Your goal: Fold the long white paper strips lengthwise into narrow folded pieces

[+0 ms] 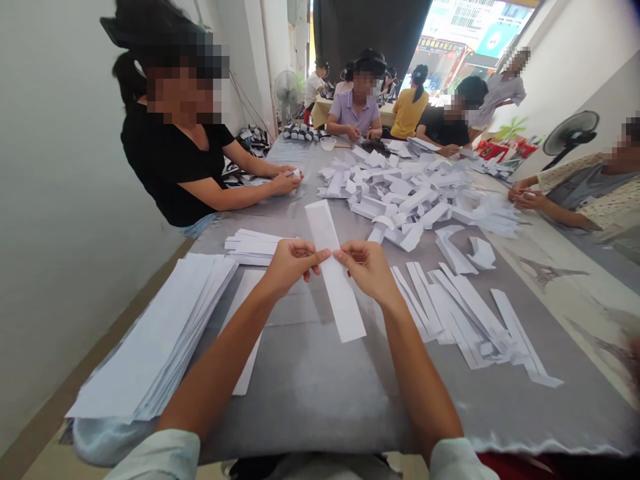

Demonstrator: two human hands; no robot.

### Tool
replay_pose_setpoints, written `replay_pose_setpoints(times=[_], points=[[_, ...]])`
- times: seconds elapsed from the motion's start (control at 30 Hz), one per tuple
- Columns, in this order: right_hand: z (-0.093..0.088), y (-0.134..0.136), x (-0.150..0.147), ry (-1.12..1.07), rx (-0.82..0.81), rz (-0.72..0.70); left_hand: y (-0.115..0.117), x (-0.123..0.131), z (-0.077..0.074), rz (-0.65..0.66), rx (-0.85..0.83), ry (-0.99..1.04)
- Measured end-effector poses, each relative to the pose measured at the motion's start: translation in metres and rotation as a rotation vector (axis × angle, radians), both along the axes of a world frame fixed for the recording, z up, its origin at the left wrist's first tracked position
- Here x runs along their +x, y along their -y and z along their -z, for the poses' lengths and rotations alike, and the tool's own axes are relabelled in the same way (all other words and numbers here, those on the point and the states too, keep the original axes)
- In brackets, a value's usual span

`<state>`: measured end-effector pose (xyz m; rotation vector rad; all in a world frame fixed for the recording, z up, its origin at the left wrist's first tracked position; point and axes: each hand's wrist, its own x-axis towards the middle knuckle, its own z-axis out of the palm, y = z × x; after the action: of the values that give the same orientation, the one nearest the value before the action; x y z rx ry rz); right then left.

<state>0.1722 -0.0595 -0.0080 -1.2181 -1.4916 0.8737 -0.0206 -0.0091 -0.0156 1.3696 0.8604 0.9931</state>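
My left hand [293,265] and my right hand [367,269] both pinch a long white paper strip [334,280] near its middle, one from each side. The strip lies lengthwise, and its far end reaches up towards the heap of folded white paper pieces [395,197]. Left of my left hand sit a small stack of folded paper strips [253,247] and a tall stack of flat white paper sheets [150,337]. Right of my right hand lie loose, overlapping paper strips [463,317].
A grey cloth [320,393] covers the long table. Co-workers sit along both sides, and one hand pair [285,181] at the left holds a small white item. A wall runs along the left side. Standing fans [570,133] are at the right and far end.
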Motion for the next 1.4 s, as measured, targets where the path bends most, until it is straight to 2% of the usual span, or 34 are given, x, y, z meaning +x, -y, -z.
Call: replay_pose_setpoints(times=[0.17,0.4,0.97,1.23,1.4], points=[[0.0007,0.0003,-0.0033,-0.088,-0.061,-0.002,0.001,-0.0008,-0.0016,0.031,-0.018,0.002],[0.001,0.0001,-0.0055,0.017,0.05,0.055,0.0016,-0.0043,-0.0033,0.066,-0.039,-0.028],[0.0043,0.0005,-0.0026,0.057,0.028,0.043,0.001,0.0013,-0.0007,0.003,-0.036,-0.038],[0.007,0.0011,-0.0038,0.054,0.02,0.069,0.0037,-0.0009,-0.0083,0.008,-0.077,-0.052],[0.0035,0.0029,-0.0078,0.035,-0.016,0.047,0.0031,-0.0039,-0.0083,-0.012,-0.002,-0.069]])
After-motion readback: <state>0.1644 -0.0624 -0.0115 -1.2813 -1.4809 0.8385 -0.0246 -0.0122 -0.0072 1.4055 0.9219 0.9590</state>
